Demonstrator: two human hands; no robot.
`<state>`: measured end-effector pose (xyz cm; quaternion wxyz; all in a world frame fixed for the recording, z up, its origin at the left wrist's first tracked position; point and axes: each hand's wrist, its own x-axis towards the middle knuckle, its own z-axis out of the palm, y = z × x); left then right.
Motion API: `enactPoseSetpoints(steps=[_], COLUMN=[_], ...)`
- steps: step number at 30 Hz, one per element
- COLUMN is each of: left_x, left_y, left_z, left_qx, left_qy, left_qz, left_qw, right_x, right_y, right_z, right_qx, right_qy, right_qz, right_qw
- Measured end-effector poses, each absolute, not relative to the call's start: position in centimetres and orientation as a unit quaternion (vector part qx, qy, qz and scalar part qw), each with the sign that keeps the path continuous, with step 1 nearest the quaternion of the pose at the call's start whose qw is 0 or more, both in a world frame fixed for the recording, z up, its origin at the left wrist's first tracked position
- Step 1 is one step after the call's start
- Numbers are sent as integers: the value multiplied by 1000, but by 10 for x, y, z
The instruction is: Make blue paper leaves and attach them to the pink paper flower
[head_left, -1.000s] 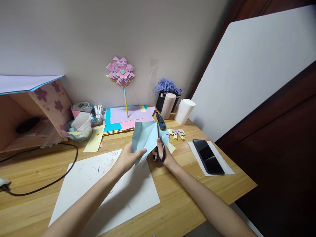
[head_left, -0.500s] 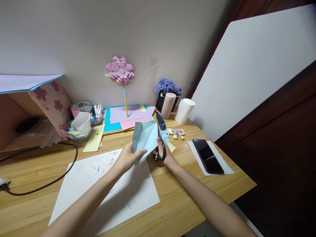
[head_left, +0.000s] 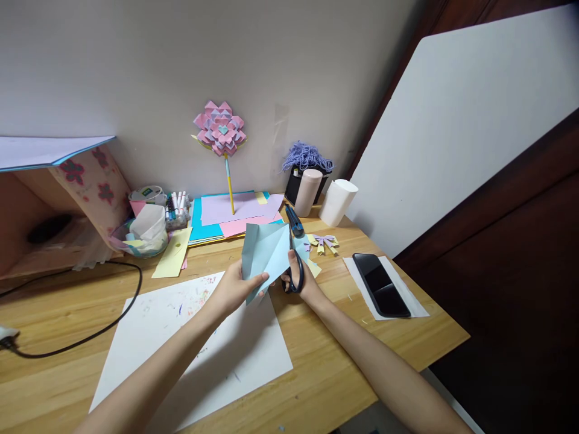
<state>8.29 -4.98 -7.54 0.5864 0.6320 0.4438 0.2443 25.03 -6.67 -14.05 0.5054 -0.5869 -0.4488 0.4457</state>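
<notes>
Almost nothing has moved since half a second ago: both hands, the blue paper [head_left: 266, 250] and the scissors [head_left: 300, 274] are in nearly the same spots. The left hand [head_left: 231, 289] is pinching the bottom of the blue paper, with its thumb on top and its other fingers mostly hidden under it. The right hand [head_left: 308, 284] is curled around the dark handles of the scissors. Their blade points up along the right side of the blue paper, but I cannot tell if the blades are apart or together.

The blue paper has fold lines in it. It is held up over the middle of the bench [head_left: 353, 355], by the far right corner of a big white sheet [head_left: 262, 355]. This sheet has little colored marks on it and reaches toward the front edge of the bench.

Just past the right hand are some paper scraps [head_left: 313, 267], a blue and black cutter [head_left: 295, 221] and a purple and yellow paper bow [head_left: 326, 242]. A black phone [head_left: 380, 284] lies on white paper [head_left: 412, 293] near the right edge of the bench. Along the back edge, a pink paper flower [head_left: 220, 128] stands up by the wall, with its stem on a stack of colored paper [head_left: 205, 228]. To the right of that are a pink round can [head_left: 310, 194] and a white cup [head_left: 338, 203].
</notes>
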Motion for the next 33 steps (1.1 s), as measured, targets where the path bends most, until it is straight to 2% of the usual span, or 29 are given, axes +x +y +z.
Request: enactPoseSetpoints(steps=[5, 11, 15, 18, 23, 33], left_x=[83, 67, 36, 14, -6, -13], left_y=[-51, -33, -8, 4, 13, 17], left_z=[-68, -57, -50, -43, -38, -42], left_qx=[621, 631, 669, 698, 710, 729], left_qy=[473, 486, 496, 474, 488, 487], left_qz=[240, 259, 201, 143, 71, 38], left_qw=[577, 547, 516, 517, 503, 480], right_x=[248, 251, 268, 279, 276, 257], right_y=[-67, -65, -65, -63, -65, -77], right_z=[-138, -123, -109, -107, -113, -108], right_qx=[-583, -555, -578, -552, -490, -473], right_qy=[-418, -349, -394, -407, -448, -493], right_qz=[462, 435, 339, 354, 482, 556], right_qw=[522, 617, 630, 636, 572, 474])
